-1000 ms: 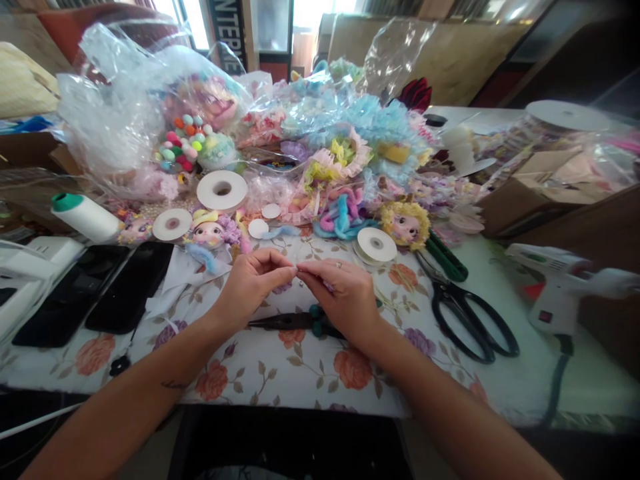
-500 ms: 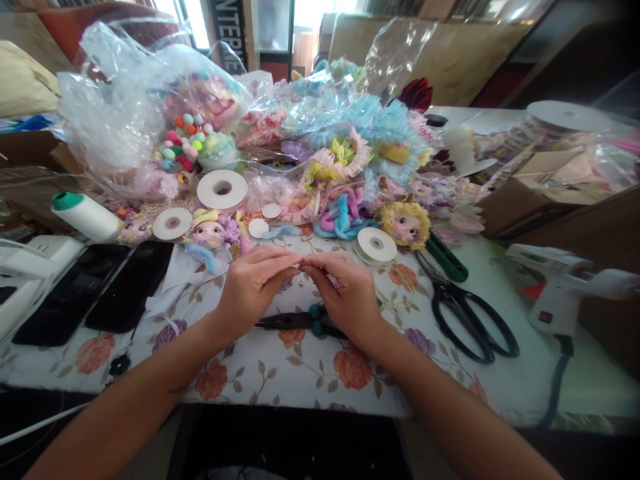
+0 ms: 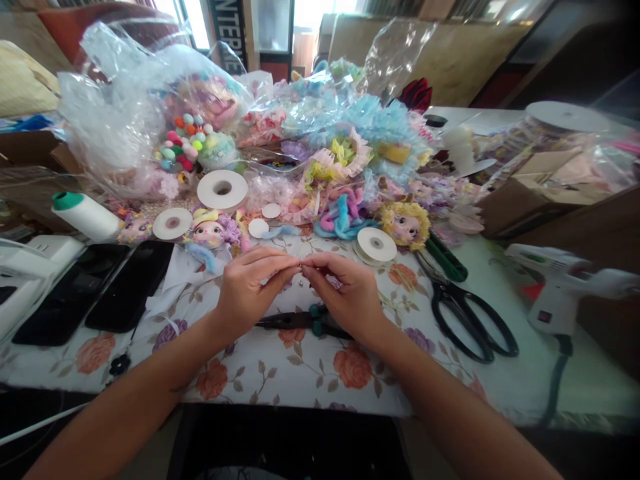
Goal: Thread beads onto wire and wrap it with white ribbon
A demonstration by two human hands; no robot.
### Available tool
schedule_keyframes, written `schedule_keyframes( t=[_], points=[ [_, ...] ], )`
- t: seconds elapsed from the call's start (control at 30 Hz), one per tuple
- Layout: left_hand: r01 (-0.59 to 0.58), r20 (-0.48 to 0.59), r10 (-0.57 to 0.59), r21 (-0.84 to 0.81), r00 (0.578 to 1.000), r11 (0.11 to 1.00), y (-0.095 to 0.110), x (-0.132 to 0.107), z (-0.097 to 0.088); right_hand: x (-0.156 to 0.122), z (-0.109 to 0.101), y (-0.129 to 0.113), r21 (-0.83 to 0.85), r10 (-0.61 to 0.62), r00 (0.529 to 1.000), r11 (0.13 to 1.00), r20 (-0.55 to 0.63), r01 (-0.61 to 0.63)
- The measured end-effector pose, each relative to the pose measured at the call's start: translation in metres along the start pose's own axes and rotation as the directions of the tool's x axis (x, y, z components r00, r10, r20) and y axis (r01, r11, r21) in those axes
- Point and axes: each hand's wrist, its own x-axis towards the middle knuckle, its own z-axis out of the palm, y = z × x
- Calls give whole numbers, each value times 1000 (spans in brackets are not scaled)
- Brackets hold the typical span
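Fingertip to fingertip, my left hand [image 3: 253, 280] and my right hand [image 3: 347, 287] meet above the floral tablecloth [image 3: 295, 387]. Both are closed in a pinch around something tiny, too small to name. A small shiny bit [image 3: 301, 283] shows just below the fingertips; whether it hangs from them or lies on the cloth I cannot tell. Under my right hand and partly hidden by it lie dark pliers [image 3: 290, 321] with teal on the handles. A ribbon spool [image 3: 376, 246] sits just beyond my right hand.
Black-handled scissors [image 3: 470, 320] and a glue gun [image 3: 555, 287] lie on the right. Two dark phones [image 3: 130, 287] are at left, near a thread cone [image 3: 85, 215]. Doll heads [image 3: 405, 225], a white spool [image 3: 222, 190] and plastic bags [image 3: 115, 113] crowd the back.
My right hand has shifted very slightly to the right, opening a small gap between the fingertips. My left hand stays almost where it was.
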Motion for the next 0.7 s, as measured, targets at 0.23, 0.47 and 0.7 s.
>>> schedule_keyframes(
  t=[0.23,0.47,0.7],
  points=[
    [125,68,-118,-103,991,987,2,3,-3,1,0,2,-45,-181,983,982,-9,181],
    [108,49,-105,-60,993,992,3,-1,-2,0,3,5,-88,-252,967,965,-38,248],
    [124,35,-123,-37,992,992,3,-5,-1,-2,3,5,-92,-259,966,962,-17,256]
  ],
)
